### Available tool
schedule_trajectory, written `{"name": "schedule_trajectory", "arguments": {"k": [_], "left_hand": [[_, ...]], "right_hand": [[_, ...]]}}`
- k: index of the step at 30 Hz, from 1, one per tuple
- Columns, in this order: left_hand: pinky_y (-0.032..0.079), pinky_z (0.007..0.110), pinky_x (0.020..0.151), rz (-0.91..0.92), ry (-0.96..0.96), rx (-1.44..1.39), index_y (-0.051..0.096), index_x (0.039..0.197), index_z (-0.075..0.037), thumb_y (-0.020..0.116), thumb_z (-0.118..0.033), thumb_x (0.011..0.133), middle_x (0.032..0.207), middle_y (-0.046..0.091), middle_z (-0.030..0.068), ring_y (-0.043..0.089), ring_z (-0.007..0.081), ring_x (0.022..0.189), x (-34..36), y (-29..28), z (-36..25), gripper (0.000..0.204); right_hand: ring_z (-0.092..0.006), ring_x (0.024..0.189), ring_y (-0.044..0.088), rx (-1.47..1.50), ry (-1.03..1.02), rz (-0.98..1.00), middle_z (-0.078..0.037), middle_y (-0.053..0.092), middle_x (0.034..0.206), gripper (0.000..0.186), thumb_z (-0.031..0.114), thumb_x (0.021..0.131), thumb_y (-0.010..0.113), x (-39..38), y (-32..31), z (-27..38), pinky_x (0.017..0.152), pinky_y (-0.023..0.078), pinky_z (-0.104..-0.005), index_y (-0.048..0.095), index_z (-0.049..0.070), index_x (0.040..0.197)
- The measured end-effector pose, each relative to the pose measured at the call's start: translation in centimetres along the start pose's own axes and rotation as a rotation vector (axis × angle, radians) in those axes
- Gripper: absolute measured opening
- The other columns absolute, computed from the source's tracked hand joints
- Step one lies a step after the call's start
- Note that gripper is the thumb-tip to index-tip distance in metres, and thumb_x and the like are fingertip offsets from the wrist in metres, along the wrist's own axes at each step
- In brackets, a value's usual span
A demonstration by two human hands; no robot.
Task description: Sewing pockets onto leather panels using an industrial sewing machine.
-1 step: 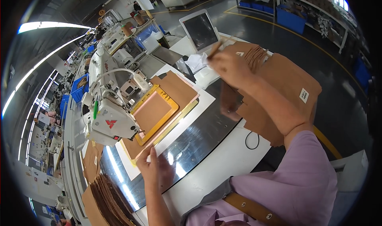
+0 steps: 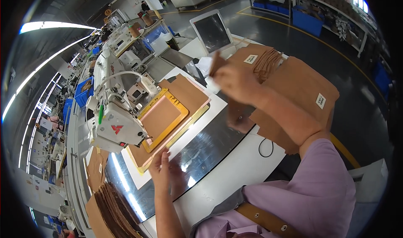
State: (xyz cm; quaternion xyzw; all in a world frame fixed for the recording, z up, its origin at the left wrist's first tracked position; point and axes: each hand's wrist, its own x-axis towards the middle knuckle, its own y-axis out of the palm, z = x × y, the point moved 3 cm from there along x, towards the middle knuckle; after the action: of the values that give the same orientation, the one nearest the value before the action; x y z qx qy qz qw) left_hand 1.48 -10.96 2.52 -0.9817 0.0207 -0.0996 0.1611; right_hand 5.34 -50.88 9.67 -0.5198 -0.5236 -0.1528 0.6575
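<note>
My right hand [image 2: 231, 80] grips a small brown piece [image 2: 216, 64] above the shiny metal work surface [image 2: 210, 150], left of stacked brown pieces [image 2: 256, 70]. My left hand [image 2: 161, 169] is at the front edge of a brown panel [image 2: 187, 93], its fingers loosely bent, with nothing visible in them. A yellow rectangular frame [image 2: 178, 105] lies on that panel, beside the white sewing machine head [image 2: 117, 124].
Brown sheets [image 2: 302, 87] lie on the right and a thick brown stack [image 2: 107, 208] at lower left. A screen on a stand [image 2: 210, 32] stands behind. Blue crates [image 2: 84, 91] sit left of the machine. Shelving [image 2: 327, 15] lines the far aisle.
My right hand has moved left and slightly down with the small brown piece, uncovering more of a label on the stack. My left hand has shifted slightly upward.
</note>
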Motion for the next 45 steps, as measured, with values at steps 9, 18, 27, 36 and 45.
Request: {"name": "schedule_trajectory", "arguments": {"k": [9,18,27,36,45], "left_hand": [[0.054,0.033,0.099,0.083,-0.158,-0.288,0.049,0.144,0.004,0.072,-0.004,0.094,0.133,0.064,0.0158,0.065,0.0198,0.118,1.1,4.4,2.3,0.056],[0.055,0.029,0.092,0.142,-0.211,-0.449,0.061,0.134,0.004,0.067,-0.026,0.105,0.119,0.073,0.0108,0.068,0.0144,0.106,-0.4,2.0,1.8,0.042],[0.054,0.028,0.092,0.179,-0.248,-0.464,0.068,0.126,0.004,0.065,-0.03,0.107,0.115,0.075,0.0084,0.068,0.0123,0.105,0.3,1.0,1.8,0.039],[0.054,0.028,0.094,0.234,-0.248,-0.493,0.069,0.126,0.002,0.066,-0.027,0.106,0.115,0.075,0.0079,0.068,0.0117,0.105,0.5,1.3,1.3,0.035],[0.048,0.022,0.081,0.04,-0.226,-0.39,0.072,0.112,0.0,0.066,-0.024,0.107,0.098,0.072,-0.001,0.059,0.0041,0.086,1.1,0.1,2.7,0.026]], "right_hand": [[-0.0321,0.102,0.07,0.783,0.08,0.448,-0.007,0.075,0.108,0.044,0.046,0.088,0.078,-0.4,6.7,14.8,0.092,0.055,-0.0463,0.075,0.008,0.11],[-0.0335,0.149,0.041,0.521,0.105,0.697,-0.018,0.056,0.15,0.066,0.042,0.098,0.067,-0.5,13.6,8.9,0.122,0.031,-0.0495,0.051,0.009,0.152],[-0.0295,0.14,0.049,0.683,0.119,0.814,-0.014,0.059,0.146,0.054,0.035,0.097,0.07,0.8,14.8,8.3,0.119,0.034,-0.0476,0.06,0.01,0.143],[-0.0265,0.131,0.055,0.753,0.047,0.718,-0.005,0.071,0.127,0.033,0.032,0.092,0.077,0.9,14.0,9.1,0.117,0.033,-0.0468,0.074,0.011,0.116],[-0.0157,0.087,0.064,1.053,0.458,0.933,-0.007,0.07,0.09,0.019,0.023,0.096,0.075,1.4,12.4,7.9,0.078,0.05,-0.0318,0.07,0.005,0.096]]}}
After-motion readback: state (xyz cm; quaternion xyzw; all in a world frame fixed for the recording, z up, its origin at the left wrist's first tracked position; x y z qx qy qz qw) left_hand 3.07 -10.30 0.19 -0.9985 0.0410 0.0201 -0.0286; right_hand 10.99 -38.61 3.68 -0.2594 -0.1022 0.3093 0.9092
